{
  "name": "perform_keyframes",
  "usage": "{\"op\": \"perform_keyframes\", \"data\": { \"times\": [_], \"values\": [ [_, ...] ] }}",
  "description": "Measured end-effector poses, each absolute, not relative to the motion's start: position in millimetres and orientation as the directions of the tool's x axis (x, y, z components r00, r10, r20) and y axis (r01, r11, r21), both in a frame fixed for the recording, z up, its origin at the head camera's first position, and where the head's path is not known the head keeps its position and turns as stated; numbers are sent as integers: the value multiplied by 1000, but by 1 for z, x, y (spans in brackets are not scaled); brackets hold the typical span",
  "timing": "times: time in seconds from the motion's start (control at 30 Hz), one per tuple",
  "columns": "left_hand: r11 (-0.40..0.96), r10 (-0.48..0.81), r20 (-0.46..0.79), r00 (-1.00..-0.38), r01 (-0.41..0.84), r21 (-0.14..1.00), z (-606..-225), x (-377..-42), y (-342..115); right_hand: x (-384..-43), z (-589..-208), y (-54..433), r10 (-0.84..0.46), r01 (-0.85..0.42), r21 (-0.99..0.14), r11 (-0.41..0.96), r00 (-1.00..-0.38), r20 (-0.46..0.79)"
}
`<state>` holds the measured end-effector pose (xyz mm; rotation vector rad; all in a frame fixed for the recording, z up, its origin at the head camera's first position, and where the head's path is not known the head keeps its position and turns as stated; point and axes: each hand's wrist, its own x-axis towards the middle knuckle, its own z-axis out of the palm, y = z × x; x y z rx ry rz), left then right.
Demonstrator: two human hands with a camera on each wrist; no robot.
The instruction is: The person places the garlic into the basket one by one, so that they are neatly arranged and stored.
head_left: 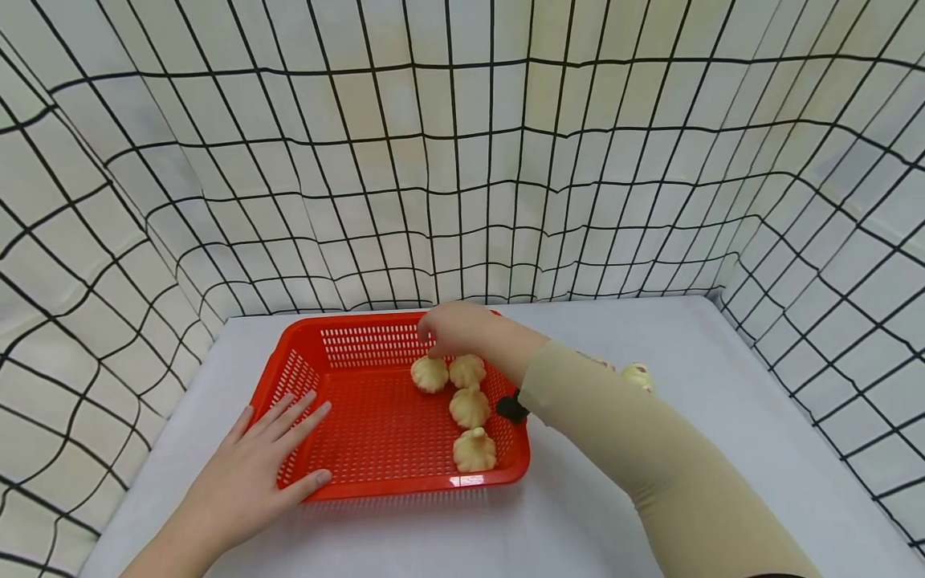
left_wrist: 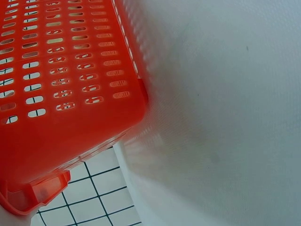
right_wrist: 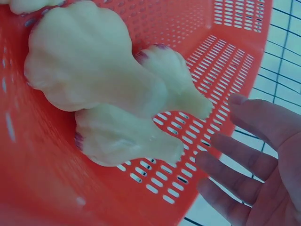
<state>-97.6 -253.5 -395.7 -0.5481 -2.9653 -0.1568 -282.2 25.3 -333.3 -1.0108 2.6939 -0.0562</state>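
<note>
A red perforated plastic basket (head_left: 383,417) stands on the white table. Several pale garlic bulbs lie along its right side and back, among them one garlic bulb (head_left: 429,374) near the back and another garlic bulb (head_left: 474,451) at the front right corner. My right hand (head_left: 458,327) hovers by the back rim, just above the rear bulbs. In the right wrist view, the right hand (right_wrist: 254,165) has loosely extended fingers and holds nothing, beside the stems of the garlic (right_wrist: 124,136). Fingers spread, my left hand (head_left: 253,466) rests at the basket's left front rim.
More garlic (head_left: 637,375) lies on the table to the right, partly hidden behind the right sleeve (head_left: 636,449). A black grid net (head_left: 491,160) over white cloth encloses the back and sides. A small black object (head_left: 511,408) shows under the right forearm.
</note>
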Motion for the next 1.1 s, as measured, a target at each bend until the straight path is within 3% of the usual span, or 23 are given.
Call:
{"op": "perform_keyframes", "data": {
  "times": [0.6, 1.1],
  "values": [
    [922, 364, 156, -918, 379, 78, -397, -98, -254, -272, -306, 71, -609, -550, -345, 761, -789, -84],
    [925, 362, 146, -920, 375, 68, -398, -99, -254, -260, -322, 139, -520, -471, -334, 816, -852, -69]
  ]
}}
